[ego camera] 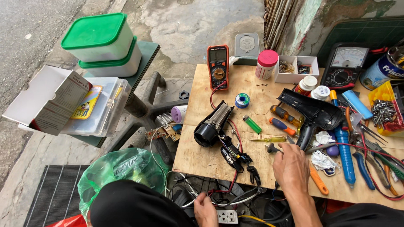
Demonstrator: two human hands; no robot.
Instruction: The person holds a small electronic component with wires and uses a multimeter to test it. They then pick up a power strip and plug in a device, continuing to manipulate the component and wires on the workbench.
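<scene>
Plywood desk (202, 155) crowded — right hand (291, 166) pinching small screwdriver (272, 147), left hand (205, 209) closed on wires (223, 197) near power strip (227, 216); tug could drag gutted dryer (212, 128) off near edge.

Two green-lidded tubs (101, 42) stack at the upper left, over a clear box (101, 105) and an open carton (44, 101). A green bag (122, 170) sits at the bottom left, with a black floor grate (54, 195) in the corner. At the top centre of the wooden table (198, 155) stand an orange multimeter (218, 66) and a red-capped jar (266, 64). At the upper right are an analog meter (346, 64) and a yellow tray of screws (385, 111) — with blue pliers (364, 170) below.
</scene>
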